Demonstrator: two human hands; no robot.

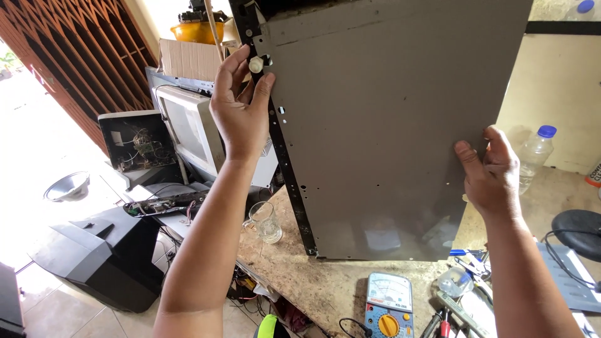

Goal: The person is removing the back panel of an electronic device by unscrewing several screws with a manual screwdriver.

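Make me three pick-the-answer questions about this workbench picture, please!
1. Where is the glass mug?
A. on the bench, left of the grey metal panel
B. on the floor
C. on the old monitor

2. What colour is the plastic bottle cap?
A. red
B. blue
C. green

3. How is the panel held?
A. lying flat
B. upright, left hand and right hand on its edges
C. one hand only

Answers: 1 A, the mug stands on the bench beside the panel's lower left corner. 2 B, the cap is blue. 3 B, the panel stands on edge with a grip on each side.
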